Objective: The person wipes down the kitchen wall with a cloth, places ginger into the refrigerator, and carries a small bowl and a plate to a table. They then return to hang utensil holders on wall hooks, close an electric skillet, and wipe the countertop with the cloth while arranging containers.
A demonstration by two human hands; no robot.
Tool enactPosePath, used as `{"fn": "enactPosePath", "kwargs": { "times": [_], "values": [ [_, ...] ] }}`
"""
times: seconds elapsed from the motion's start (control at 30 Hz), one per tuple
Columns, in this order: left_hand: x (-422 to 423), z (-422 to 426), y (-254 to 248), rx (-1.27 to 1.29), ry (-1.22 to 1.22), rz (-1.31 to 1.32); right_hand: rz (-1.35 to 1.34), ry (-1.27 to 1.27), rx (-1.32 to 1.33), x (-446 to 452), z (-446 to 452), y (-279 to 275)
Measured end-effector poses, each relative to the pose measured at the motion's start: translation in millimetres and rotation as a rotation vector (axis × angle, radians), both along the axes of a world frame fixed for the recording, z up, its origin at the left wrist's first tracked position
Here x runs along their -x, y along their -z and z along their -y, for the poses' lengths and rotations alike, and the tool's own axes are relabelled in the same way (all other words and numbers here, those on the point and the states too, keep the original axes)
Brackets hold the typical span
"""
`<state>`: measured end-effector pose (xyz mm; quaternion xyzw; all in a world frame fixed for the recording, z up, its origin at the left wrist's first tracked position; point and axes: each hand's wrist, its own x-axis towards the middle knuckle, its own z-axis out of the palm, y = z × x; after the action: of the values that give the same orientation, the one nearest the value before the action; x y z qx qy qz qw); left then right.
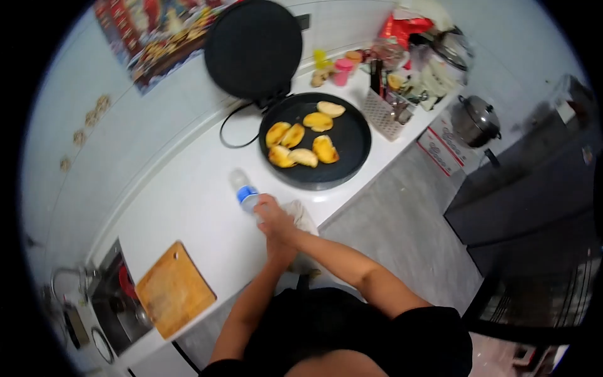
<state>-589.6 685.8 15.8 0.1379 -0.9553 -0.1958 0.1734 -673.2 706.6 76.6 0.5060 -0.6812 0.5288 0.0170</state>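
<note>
My right hand [274,217] is closed at the near end of a clear plastic bottle [247,194] with a blue label. The bottle is tilted or lying over the white counter, its far end blurred. My left hand [281,249] is just below, crossed under my right hand and wrist; its fingers are hidden, so what it holds cannot be told. A pale cloth [302,217] is beside my hands at the counter's edge. Beyond them stands an open black electric griddle [345,166] with several browned, half-moon dough pieces [325,149] in its pan.
A wooden cutting board [176,290] lies at the left, partly over the sink [120,301]. At the griddle's right are a utensil basket [382,118], pink-lidded jar [342,72] and assorted items. A lidded pot [476,120] stands on boxes near a dark refrigerator [515,188].
</note>
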Motion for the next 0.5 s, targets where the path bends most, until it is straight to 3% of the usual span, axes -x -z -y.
{"fn": "enactPosePath", "kwargs": {
  "times": [0.03,0.1,0.2,0.23,0.33,0.4,0.47,0.5],
  "values": [
    [-2,3,0,-0.105,0.054,-0.079,-0.058,0.03,-0.022,6,12,1],
    [-13,8,3,0.19,0.166,-0.193,-0.165,0.081,-0.067,22,33,11],
    [-17,25,-28,0.113,0.389,-0.032,-0.123,0.158,-0.259,34,43,20],
    [-15,31,-37,0.083,0.409,0.027,0.188,0.189,-0.198,30,41,18],
    [-11,52,-47,-0.042,0.501,0.176,-0.102,0.153,-0.274,49,17,13],
    [-2,70,-44,-0.175,0.593,0.212,0.044,0.444,-0.234,72,-44,-25],
    [14,73,-62,-0.179,0.583,0.323,0.3,0.989,0.021,178,-128,-32],
    [19,70,-65,-0.197,0.563,0.365,0.027,1.187,0.027,222,-164,-27]
  ]
}}
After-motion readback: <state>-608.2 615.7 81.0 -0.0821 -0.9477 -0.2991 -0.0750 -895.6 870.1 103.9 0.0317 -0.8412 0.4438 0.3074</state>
